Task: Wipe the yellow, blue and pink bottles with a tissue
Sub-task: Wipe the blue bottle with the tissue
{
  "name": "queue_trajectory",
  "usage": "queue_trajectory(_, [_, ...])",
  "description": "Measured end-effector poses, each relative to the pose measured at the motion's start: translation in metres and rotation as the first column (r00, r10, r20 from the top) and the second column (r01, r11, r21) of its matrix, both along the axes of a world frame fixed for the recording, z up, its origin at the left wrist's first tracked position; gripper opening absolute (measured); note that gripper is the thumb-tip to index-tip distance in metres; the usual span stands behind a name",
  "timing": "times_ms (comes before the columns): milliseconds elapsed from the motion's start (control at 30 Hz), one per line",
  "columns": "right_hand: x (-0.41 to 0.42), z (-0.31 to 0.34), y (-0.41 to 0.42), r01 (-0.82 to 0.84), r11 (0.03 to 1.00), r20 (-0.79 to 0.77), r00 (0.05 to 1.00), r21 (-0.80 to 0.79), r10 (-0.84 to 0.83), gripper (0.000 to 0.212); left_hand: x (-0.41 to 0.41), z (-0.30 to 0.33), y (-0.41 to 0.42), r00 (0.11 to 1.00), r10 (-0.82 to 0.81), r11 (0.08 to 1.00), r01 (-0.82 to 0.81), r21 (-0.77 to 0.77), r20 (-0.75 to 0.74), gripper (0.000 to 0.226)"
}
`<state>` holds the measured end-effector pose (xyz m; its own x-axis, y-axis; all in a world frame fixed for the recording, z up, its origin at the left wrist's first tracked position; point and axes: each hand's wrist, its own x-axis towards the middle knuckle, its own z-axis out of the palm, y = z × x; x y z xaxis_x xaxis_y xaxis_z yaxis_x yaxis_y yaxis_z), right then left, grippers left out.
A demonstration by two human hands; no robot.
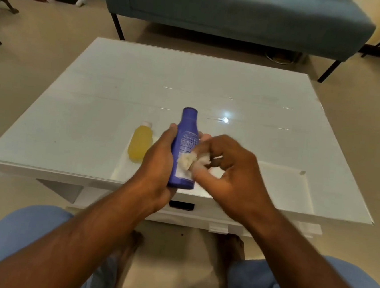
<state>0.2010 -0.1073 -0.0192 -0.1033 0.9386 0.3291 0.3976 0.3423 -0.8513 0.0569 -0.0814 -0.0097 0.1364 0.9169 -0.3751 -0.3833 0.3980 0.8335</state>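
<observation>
While we look down over the white counter (95, 102), we note:
Left hand (159, 164): wrapped around the blue bottle (185, 143), held upright above the counter's near edge.
Right hand (230, 168): fingers pinching a crumpled tissue (188, 160) against the blue bottle's label.
Yellow bottle (139, 144): standing on the counter, just left of our left hand.

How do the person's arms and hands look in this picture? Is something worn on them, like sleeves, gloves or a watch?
Both forearms are bare up to the bottom edge of the picture; no sleeves show. The left hand and the right hand wear no gloves, and no watch, bracelet or ring can be seen. Light blue clothing covers the knees below the arms.
</observation>
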Motion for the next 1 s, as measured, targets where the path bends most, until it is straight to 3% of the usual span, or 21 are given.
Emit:
queue_trajectory(67, [-0.006, -0.003, -0.005, -0.075, 0.997, 0.074, 0.995, 0.035, 0.072, 0.022, -0.005, 0.002, 0.005, 0.998, 0.017, 1.000, -0.016, -0.010, 0.057, 0.043])
queue_trajectory(233, [0.007, 0.002, 0.011, 0.212, 0.976, -0.091, 0.972, -0.050, -0.216, 0.022, 0.002, -0.008, -0.007, 0.998, -0.037, 0.999, 0.039, 0.024, -0.052, 0.037])
queue_trajectory(300, [0.002, -0.002, 0.004, 0.133, 0.989, -0.091, 0.986, -0.065, -0.138, 0.019, 0.001, -0.008, -0.005, 1.000, 0.027, 0.999, -0.027, -0.018, 0.013, 0.039])
queue_trajectory(433, [-0.006, -0.007, -0.006, -0.020, 1.000, 0.057, 0.998, -0.020, 0.021, 0.014, -0.010, -0.004, 0.002, 0.994, 0.064, 0.997, -0.060, -0.053, 0.085, 0.045])
queue_trajectory(533, [0.001, -0.004, 0.003, 0.119, 0.992, -0.122, 0.985, -0.048, -0.124, 0.015, -0.004, -0.005, -0.008, 0.999, -0.004, 1.000, 0.004, -0.003, 0.045, 0.030])
queue_trajectory(600, [0.001, -0.002, 0.007, 0.178, 0.983, -0.149, 0.972, -0.050, -0.184, 0.017, 0.003, -0.006, -0.013, 0.999, -0.015, 1.000, 0.014, 0.015, 0.030, 0.027])
queue_trajectory(733, [-0.011, -0.007, -0.004, -0.023, 1.000, -0.020, 1.000, 0.015, 0.023, 0.015, -0.008, -0.004, 0.003, 0.979, 0.101, 0.991, -0.084, -0.100, 0.179, 0.045])
queue_trajectory(800, [-0.016, -0.008, -0.008, -0.088, 0.995, 0.057, 0.995, 0.048, 0.085, 0.019, -0.015, -0.004, 0.009, 0.974, 0.129, 0.988, -0.111, -0.106, 0.186, 0.052])
queue_trajectory(1000, [-0.005, -0.002, 0.007, 0.197, 0.980, -0.131, 0.973, 0.026, -0.192, 0.010, 0.008, -0.012, -0.015, 0.999, -0.043, 0.999, 0.043, 0.027, -0.016, 0.033])
